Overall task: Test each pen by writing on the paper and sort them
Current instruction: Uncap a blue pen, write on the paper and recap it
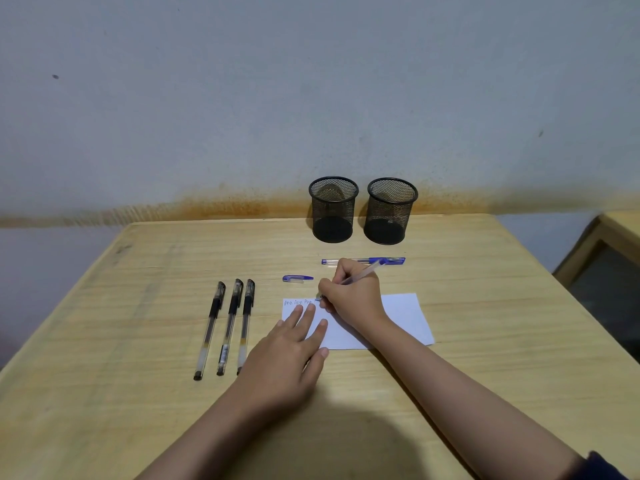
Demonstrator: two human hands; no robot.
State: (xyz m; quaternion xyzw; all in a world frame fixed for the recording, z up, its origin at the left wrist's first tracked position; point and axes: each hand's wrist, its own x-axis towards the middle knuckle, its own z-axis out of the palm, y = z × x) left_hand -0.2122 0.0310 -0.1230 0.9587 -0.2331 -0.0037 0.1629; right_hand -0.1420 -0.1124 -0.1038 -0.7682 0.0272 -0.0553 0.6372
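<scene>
My right hand grips an uncapped clear pen, its tip on the top edge of the white paper beside a few short written words. My left hand lies flat with straight fingers pressing the paper's left part. A loose blue cap lies just beyond the paper. A capped blue pen lies crosswise behind my right hand. Three black capped pens lie side by side to the left of the paper.
Two black mesh pen cups, the left cup and the right cup, stand at the back of the wooden table against the wall; both look empty. A wooden piece of furniture stands off to the right.
</scene>
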